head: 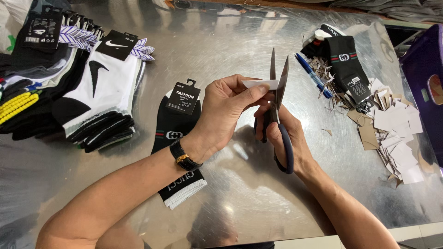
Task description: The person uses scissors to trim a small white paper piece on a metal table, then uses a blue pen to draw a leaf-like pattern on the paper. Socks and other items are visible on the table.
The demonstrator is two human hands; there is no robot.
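My left hand (228, 110) pinches a small white card piece (261, 84) between thumb and fingers, a dark watch on its wrist. My right hand (286, 133) grips dark-handled scissors (278, 99), blades pointing up and parted around the card's right end. Under my left forearm a black sock (173, 133) with a black hang tag lies flat on the shiny metal table (221, 50).
A stack of black and white tagged socks (99, 99) fills the left side, with more dark pairs behind it. At right lie a blue pen (313, 74), black socks (347, 64) and a heap of cut card scraps (392, 133). A purple container (427, 83) stands at the right edge.
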